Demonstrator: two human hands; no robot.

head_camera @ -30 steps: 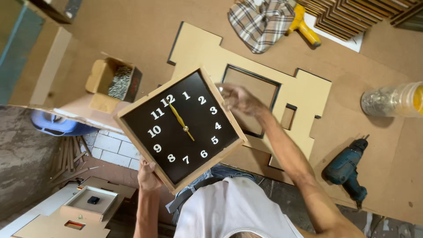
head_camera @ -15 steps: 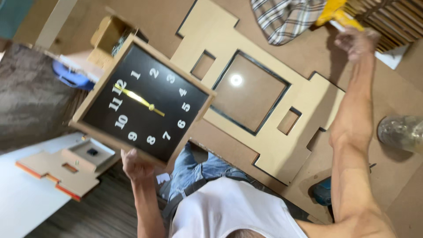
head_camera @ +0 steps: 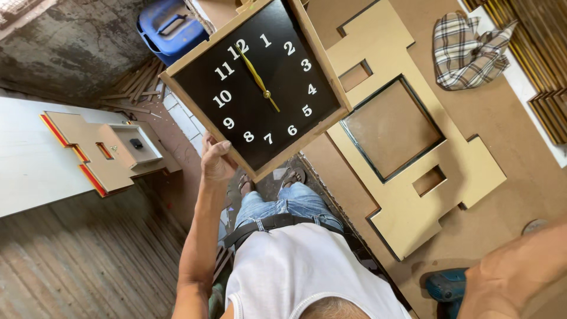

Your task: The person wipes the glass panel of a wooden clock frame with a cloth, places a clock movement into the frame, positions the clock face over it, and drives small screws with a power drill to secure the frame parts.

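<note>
Head view, clock (head_camera: 260,88) shifted up, left hand (head_camera: 215,162) gripping

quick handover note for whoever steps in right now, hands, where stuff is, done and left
Left hand: grips the lower edge of the square black clock, held up clear of the bench.
Right hand: out of view; only the forearm shows, stretched across the bench at lower right.
Cut-out wooden panel lies flat on the bench, its square opening bare. Blue drill beside the forearm; checked cloth at the far end.
Done: clock is in hand.
Left: clock is not seated in the panel.
</note>
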